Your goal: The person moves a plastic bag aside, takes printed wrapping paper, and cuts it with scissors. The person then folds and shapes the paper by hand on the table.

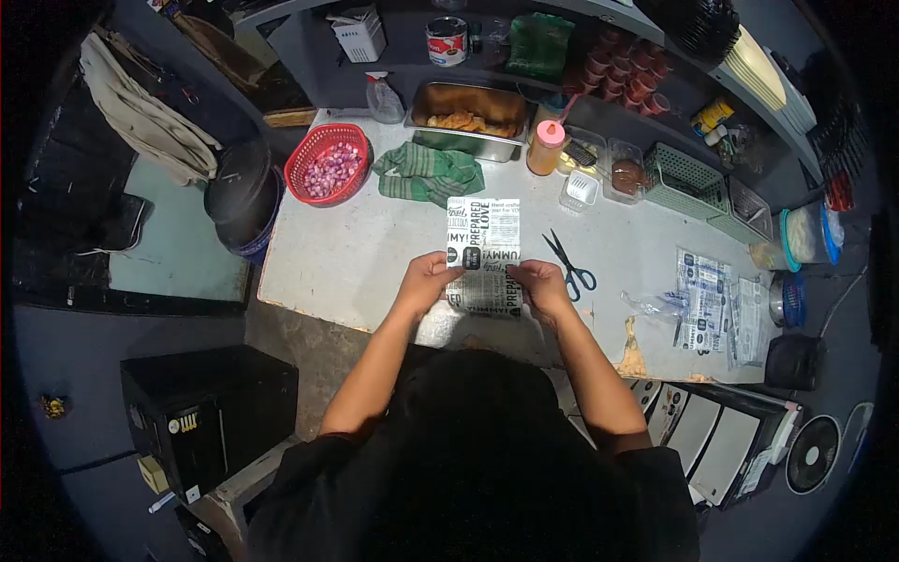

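Note:
A sheet of printed food wrapping paper (487, 272), white with black lettering, is held up over the near edge of the table. My left hand (428, 281) pinches its left side between thumb and fingers. On the opposite side my right hand (543, 284) grips the paper the same way. Just right of that hand lies a pair of dark scissors (573, 270), blades pointing away from me. Something white and crinkled (438, 325) shows below the paper, near my left wrist; I cannot tell what it is.
A red basket of chopped onions (330, 169), a green cloth (426, 173), a steel tray (468, 140) with food and a sauce bottle (546, 148) line the table's back. More printed paper (704, 290) and clear plastic lie at right. A shelf (599, 17) overhangs the back.

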`<move>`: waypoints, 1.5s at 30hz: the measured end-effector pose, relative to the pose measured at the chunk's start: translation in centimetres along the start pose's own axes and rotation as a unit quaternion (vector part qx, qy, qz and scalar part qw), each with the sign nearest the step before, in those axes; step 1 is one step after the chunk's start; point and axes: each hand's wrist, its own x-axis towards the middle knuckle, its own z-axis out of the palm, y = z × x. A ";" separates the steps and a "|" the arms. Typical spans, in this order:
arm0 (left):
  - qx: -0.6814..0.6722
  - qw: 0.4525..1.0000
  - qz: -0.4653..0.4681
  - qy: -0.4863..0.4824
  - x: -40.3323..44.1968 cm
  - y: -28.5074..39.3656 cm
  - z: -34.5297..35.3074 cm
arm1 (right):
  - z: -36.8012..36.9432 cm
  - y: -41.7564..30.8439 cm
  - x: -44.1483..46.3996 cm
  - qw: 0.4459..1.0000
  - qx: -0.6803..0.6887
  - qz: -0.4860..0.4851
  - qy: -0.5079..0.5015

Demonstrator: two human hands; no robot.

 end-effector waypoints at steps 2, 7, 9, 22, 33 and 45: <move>-0.007 1.000 -0.022 -0.004 -0.3 0.8 -0.2 | 0.0 0.1 0.1 0.999 -0.047 -0.002 -0.010; -0.011 0.999 -0.030 0.000 -0.2 1.4 -0.8 | 1.0 -1.4 -0.9 0.999 -0.014 -0.020 -0.026; -0.004 1.000 -0.005 -0.017 -0.1 1.8 -1.1 | 1.0 -1.4 -0.8 0.999 -0.001 -0.036 -0.032; 0.054 0.996 0.016 -0.072 0.9 1.9 -2.1 | 0.1 0.1 1.0 0.993 0.043 -0.106 -0.024; 0.085 0.970 0.213 -0.079 0.3 3.8 -1.7 | 0.7 -4.0 -1.3 0.973 0.173 -0.104 -0.110; 0.139 0.934 0.311 -0.107 -0.5 8.8 -2.2 | 0.2 -11.0 -3.2 0.941 0.214 -0.072 -0.250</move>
